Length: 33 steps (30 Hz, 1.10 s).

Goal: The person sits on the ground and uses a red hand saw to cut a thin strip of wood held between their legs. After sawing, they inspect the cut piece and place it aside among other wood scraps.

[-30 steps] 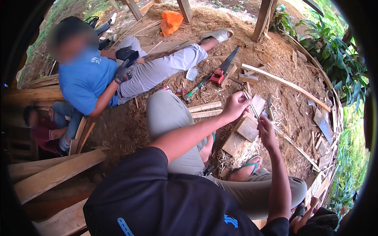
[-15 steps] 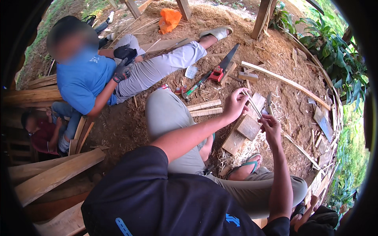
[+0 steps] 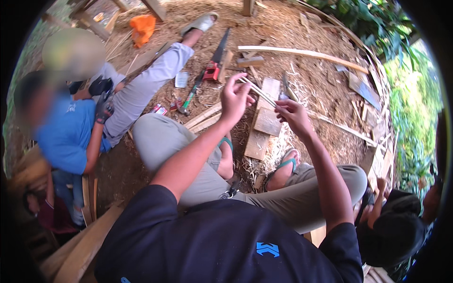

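My left hand [image 3: 235, 100] pinches one end of a thin, pale wooden stick [image 3: 260, 92], which looks doubled or split along its length. At the stick's other end, the fingertips of my right hand [image 3: 294, 117] are closed on it. It slants down from left to right in the air. Beneath my hands lie a wooden board [image 3: 256, 145] and a small flat wood block [image 3: 267, 122] resting on it. A knife [image 3: 289, 88] with a pale handle lies on the ground just beyond my right hand.
A red-handled saw [image 3: 218, 59] and a green-handled hammer [image 3: 190, 96] lie ahead to the left, near two wooden strips [image 3: 204, 119]. A long strip [image 3: 302, 54] lies farther off. A person in a blue shirt [image 3: 71, 137] sits at left; another in black [image 3: 394, 224] is at right.
The view has turned, so the surroundings now sit farther left. Both hands keep their hold on the stick. Another head, blurred, now shows beside the person in blue.
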Available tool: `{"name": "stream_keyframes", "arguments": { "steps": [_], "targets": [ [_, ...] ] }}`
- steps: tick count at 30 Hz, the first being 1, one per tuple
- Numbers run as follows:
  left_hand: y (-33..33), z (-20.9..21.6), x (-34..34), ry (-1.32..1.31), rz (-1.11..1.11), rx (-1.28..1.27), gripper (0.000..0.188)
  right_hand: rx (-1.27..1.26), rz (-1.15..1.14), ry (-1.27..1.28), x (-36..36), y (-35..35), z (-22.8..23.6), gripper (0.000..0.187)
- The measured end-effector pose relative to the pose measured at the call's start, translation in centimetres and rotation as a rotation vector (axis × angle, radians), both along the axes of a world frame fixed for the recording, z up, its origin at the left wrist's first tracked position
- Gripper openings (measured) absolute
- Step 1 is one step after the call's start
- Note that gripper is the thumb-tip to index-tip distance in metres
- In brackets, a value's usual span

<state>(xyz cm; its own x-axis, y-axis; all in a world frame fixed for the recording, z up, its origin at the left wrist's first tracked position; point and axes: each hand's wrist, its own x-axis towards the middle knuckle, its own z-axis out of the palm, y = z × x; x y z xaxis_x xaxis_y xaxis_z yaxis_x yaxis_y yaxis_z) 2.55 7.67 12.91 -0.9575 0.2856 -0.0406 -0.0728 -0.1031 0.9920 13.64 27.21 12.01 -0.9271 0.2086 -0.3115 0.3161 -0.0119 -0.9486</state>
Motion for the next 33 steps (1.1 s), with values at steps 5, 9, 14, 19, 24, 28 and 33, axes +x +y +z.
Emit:
{"name": "stream_keyframes", "arguments": {
  "steps": [5, 9, 14, 19, 24, 28, 33],
  "targets": [
    [0.4, -0.2, 0.0, 0.01, -0.034, -0.04, 0.044, 0.017, -0.017, -0.036, 0.3, 0.2, 0.4, 0.024],
    [0.3, -0.1, 0.1, 0.034, -0.035, -0.066, 0.05, 0.015, -0.003, -0.02, 0.2, 0.0, 0.1, 0.024],
    [0.3, -0.2, 0.1, 0.023, -0.026, -0.047, 0.052, 0.045, 0.019, 0.02, 0.1, -0.1, -0.7, 0.027],
    [0.2, -0.5, -0.2, 0.014, -0.047, -0.047, 0.047, 0.076, 0.018, 0.015, -0.1, 0.0, -0.8, 0.026],
    [0.3, -0.4, -0.7, 0.002, -0.06, -0.085, 0.036, 0.128, 0.002, 0.005, -0.3, 0.4, -1.0, 0.024],
    [-0.6, -0.1, -2.1, -0.136, -0.135, -0.1, 0.03, 0.227, -0.013, 0.028, -0.3, 1.1, -0.9, 0.024],
    [-0.8, 0.8, -2.1, -0.101, -0.224, -0.159, 0.026, 0.295, 0.014, 0.026, -0.5, 2.3, -1.4, 0.024]
  ]
}}
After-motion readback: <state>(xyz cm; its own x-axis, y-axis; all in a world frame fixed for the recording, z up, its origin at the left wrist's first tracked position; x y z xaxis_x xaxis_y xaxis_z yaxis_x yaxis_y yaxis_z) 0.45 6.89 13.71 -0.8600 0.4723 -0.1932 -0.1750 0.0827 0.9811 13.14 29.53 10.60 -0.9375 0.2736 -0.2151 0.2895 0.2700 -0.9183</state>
